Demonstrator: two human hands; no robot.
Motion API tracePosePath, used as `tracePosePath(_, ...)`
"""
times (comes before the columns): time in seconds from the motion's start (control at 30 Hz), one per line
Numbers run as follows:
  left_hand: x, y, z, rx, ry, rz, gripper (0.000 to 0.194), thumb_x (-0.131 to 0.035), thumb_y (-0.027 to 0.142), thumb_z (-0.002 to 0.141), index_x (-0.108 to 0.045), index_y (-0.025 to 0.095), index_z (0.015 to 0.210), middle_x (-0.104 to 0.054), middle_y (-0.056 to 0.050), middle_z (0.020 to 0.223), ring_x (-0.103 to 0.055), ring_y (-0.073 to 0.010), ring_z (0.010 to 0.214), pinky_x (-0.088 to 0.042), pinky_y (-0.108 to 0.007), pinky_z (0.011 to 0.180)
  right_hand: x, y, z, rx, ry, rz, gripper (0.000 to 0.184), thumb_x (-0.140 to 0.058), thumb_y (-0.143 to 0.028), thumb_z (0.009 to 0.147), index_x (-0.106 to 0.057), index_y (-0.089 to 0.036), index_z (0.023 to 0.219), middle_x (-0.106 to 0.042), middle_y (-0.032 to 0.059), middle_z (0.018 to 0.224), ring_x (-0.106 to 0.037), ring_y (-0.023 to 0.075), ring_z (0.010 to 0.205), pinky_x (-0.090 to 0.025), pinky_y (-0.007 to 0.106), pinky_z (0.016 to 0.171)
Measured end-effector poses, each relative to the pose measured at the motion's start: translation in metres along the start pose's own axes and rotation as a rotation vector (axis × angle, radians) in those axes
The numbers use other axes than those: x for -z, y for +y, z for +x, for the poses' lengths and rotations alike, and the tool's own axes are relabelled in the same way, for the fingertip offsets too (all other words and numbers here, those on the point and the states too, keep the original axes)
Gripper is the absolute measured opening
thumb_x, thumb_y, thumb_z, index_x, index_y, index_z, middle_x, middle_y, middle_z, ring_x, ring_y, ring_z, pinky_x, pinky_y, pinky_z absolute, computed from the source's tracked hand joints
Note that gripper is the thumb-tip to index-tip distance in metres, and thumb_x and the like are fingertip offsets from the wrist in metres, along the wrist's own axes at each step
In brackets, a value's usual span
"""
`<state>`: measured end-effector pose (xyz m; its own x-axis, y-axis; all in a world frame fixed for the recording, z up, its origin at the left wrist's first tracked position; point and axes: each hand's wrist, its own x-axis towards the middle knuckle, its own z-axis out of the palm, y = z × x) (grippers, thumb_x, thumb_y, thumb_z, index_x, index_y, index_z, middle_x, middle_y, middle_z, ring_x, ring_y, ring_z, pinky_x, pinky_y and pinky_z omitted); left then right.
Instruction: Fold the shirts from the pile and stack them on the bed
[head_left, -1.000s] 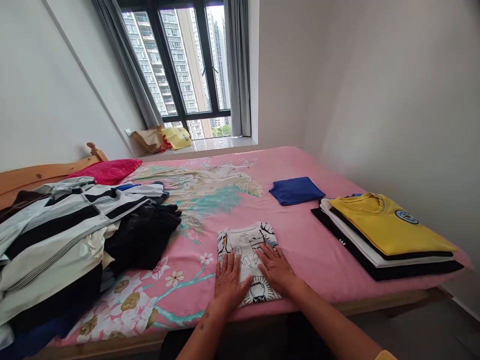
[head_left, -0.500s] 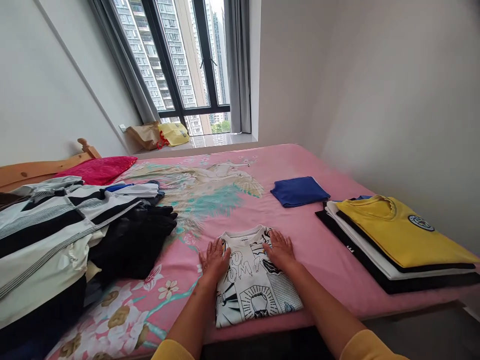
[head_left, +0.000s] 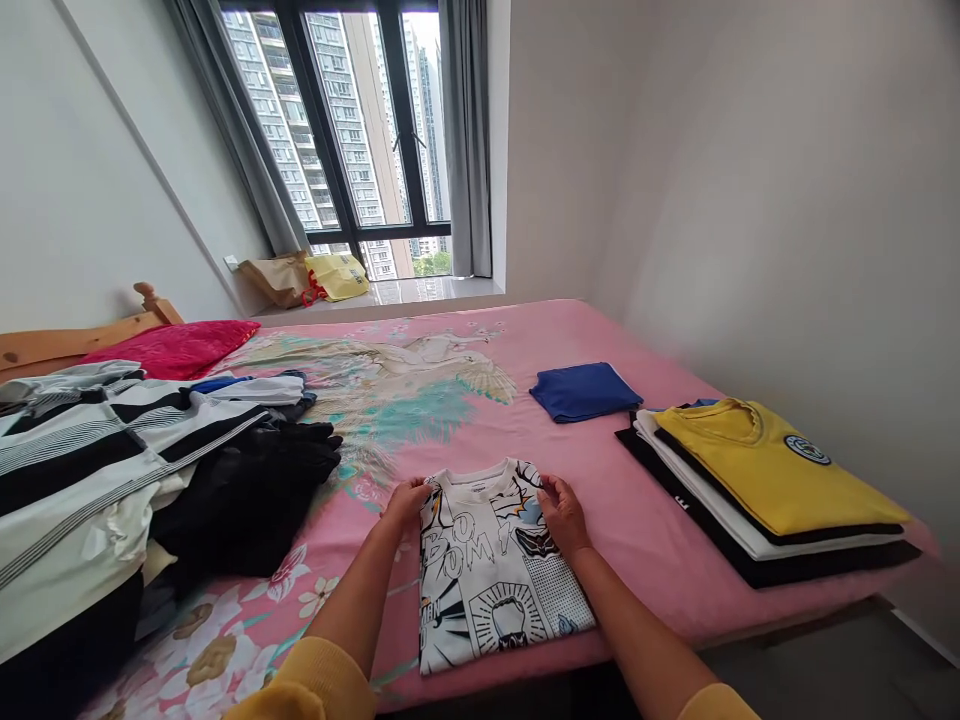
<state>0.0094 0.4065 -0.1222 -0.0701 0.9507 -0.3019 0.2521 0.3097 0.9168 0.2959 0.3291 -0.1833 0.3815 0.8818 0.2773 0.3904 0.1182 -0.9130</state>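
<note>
A white T-shirt [head_left: 487, 560] with black cartoon print lies folded into a rectangle at the near edge of the bed, its collar facing away from me. My left hand [head_left: 409, 500] pinches the shirt's far left corner, thumb on top. At the far right corner, my right hand [head_left: 562, 510] has its fingers closed round the shirt's edge. The fingertips of both hands are partly hidden under the fabric.
Right of the shirt sits a stack of folded clothes topped by a yellow shirt [head_left: 780, 470]. Behind it lies a folded blue garment [head_left: 585, 391]. Loose clothes [head_left: 247, 490] pile up on the left, near a red pillow [head_left: 176, 348]. A pink flowered sheet [head_left: 540, 335] covers the bed.
My hands have gone from lying flat on the shirt to gripping its two far corners. The left hand moved outward and slightly up. The view has shifted a little.
</note>
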Motion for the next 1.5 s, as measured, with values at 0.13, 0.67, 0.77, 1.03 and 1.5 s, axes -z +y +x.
tracePosePath(0.13,-0.001,0.001,0.008,-0.014,-0.105,-0.098,0.030,-0.071,0.033,0.050,-0.047,0.020,0.062,-0.056,0.003,0.053,-0.056,-0.0145,0.052,-0.042,-0.025,0.053,-0.002,0.002,0.000,-0.004,0.035,0.015,0.032,-0.051,-0.035,0.078,-0.059,-0.019,0.104,-0.063,0.0072,0.104,-0.057,0.0200,0.100,-0.044,0.036,0.093)
tracePosePath(0.67,0.023,0.003,0.010,-0.027,-0.285,-0.087,0.017,-0.059,0.027,0.054,-0.055,0.018,0.067,-0.047,0.005,0.052,-0.042,-0.0090,0.048,-0.033,-0.021,0.049,-0.002,0.003,-0.001,-0.016,0.058,0.049,0.030,-0.054,-0.032,0.076,-0.060,-0.017,0.101,-0.064,0.0082,0.103,-0.059,0.0209,0.097,-0.047,0.038,0.091)
tracePosePath(0.77,0.025,0.007,0.009,-0.043,-0.313,-0.037,0.015,-0.052,0.024,0.054,-0.054,0.018,0.067,-0.047,0.005,0.055,-0.041,-0.0087,0.049,-0.032,-0.021,0.049,-0.002,0.002,-0.001,-0.018,0.060,0.056,0.030,-0.054,-0.032,0.076,-0.060,-0.017,0.101,-0.064,0.0077,0.102,-0.060,0.0210,0.096,-0.047,0.038,0.091)
tracePosePath(1.03,0.025,0.015,0.027,-0.044,-0.223,0.224,0.008,-0.059,0.018,0.051,-0.052,0.019,0.055,-0.044,0.006,0.048,-0.045,-0.0119,0.053,-0.029,-0.022,0.049,-0.001,0.002,-0.002,-0.042,0.028,0.051,0.030,-0.051,-0.032,0.078,-0.058,-0.018,0.103,-0.062,0.0079,0.106,-0.057,0.0208,0.102,-0.044,0.037,0.095)
tracePosePath(1.5,0.014,-0.023,-0.066,-0.134,0.156,0.357,0.029,-0.062,0.050,0.069,-0.061,0.021,0.075,-0.065,-0.006,0.081,-0.059,-0.0232,0.086,-0.040,-0.026,0.069,0.001,-0.002,-0.001,-0.095,0.042,0.123,0.032,-0.053,-0.032,0.073,-0.058,-0.017,0.102,-0.062,0.0090,0.107,-0.056,0.0205,0.101,-0.042,0.037,0.095)
